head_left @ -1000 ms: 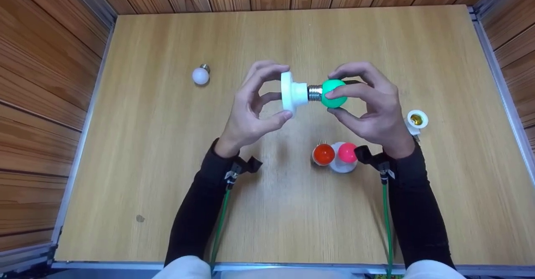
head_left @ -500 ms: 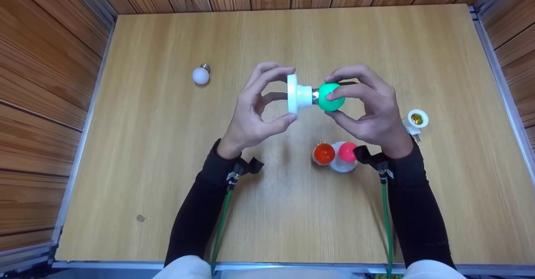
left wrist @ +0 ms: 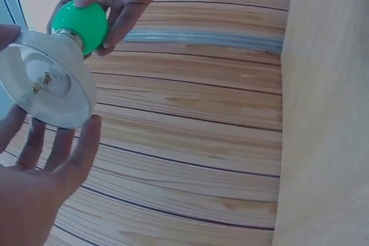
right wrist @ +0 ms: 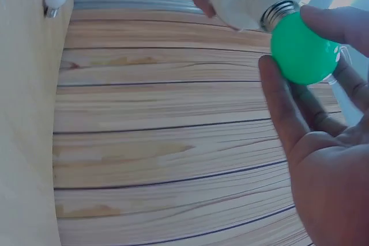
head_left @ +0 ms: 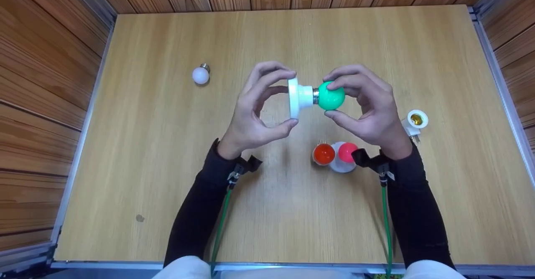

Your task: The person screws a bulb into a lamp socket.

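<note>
The held bulb (head_left: 332, 97) is green, its socket (head_left: 294, 98) white.

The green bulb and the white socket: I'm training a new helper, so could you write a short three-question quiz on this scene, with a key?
1. Multiple choice: which hand holds the green bulb? A) left only; B) right only; C) both.
2. True or false: some of its metal thread shows outside the white socket.
3. Fill in the blank: in the head view, the white bulb lies toward the ____ side of the table.

Key
1. B, the right hand.
2. True.
3. Left.
</note>
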Tool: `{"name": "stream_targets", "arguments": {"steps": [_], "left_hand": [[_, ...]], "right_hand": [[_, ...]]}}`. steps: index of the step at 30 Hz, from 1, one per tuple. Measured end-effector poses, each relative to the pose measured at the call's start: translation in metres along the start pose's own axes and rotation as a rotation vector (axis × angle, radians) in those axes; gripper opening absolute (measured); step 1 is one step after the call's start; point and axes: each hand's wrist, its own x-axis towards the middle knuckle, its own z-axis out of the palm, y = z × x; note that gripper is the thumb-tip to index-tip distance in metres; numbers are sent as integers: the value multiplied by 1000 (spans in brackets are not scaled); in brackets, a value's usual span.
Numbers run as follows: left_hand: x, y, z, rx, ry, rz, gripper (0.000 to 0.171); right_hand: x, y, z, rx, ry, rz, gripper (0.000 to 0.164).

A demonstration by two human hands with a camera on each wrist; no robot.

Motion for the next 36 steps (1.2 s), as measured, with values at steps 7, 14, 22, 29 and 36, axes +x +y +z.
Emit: {"name": "stream_targets", "arguments": {"steps": [7, 14, 22, 29, 36], "left_hand": [[0, -3, -2, 126, -29, 101, 67], [2, -4, -4, 212, -30, 170, 64], [1, -6, -4, 131, -31, 133, 67], [3, -6, -3, 38, -27, 85, 69], [0, -4, -2, -35, -33, 51, 68]], "right_hand": [[1, -10, -1, 48, -6, 144, 43], [1, -14, 0, 42, -6, 197, 42], [0, -15, -1, 20, -5, 214, 44], [0, -20, -4, 11, -28, 200, 51], [-2, -22, -7, -137, -40, 83, 53]]}}
